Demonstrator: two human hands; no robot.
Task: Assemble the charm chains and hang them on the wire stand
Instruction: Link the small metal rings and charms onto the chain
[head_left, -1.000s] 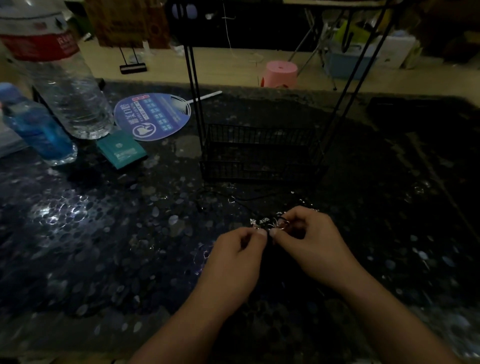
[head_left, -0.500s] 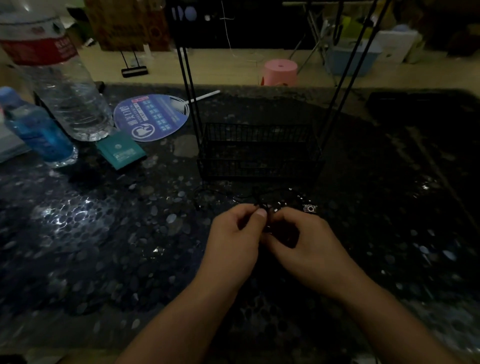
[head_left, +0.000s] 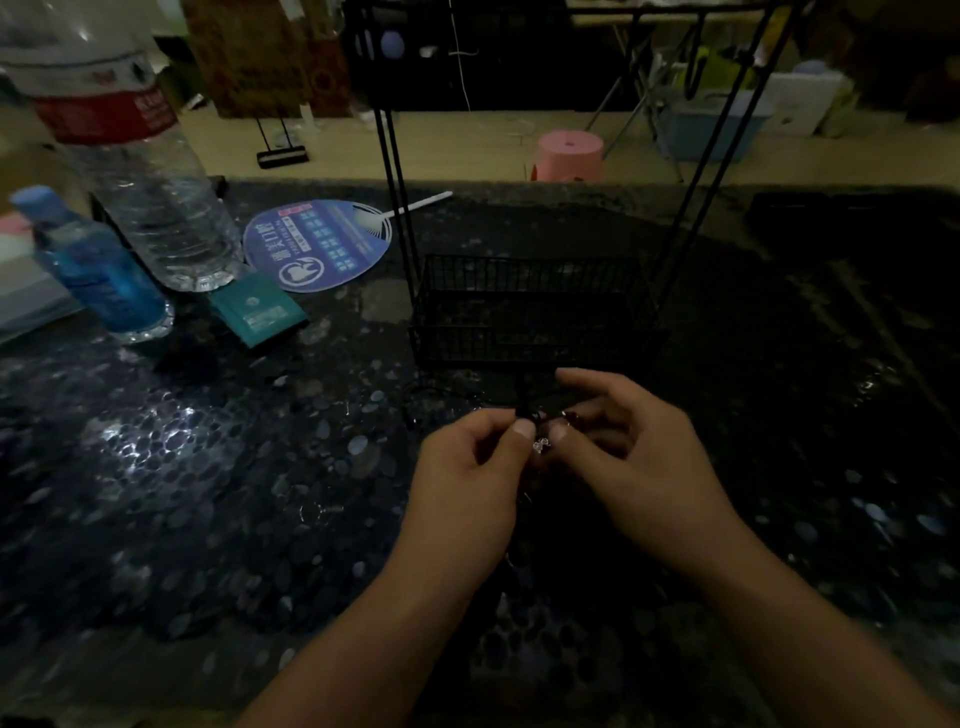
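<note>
Left arm: bare forearm enters from the bottom edge and slants up and to the right.
Left hand (head_left: 470, 467): knuckles up, fingers curled inward, thumb tip pressed toward the forefinger in a pinch grip on a small item; its nail faces the camera.
Right arm: bare forearm enters from the lower right corner and slants up and to the left.
Right hand (head_left: 641, 452): back toward the camera, forefinger arched forward, thumb and inner fingers curled in a pinch grip.
Spacing: the two thumbs nearly meet at the centre; the wrists are apart.
</note>
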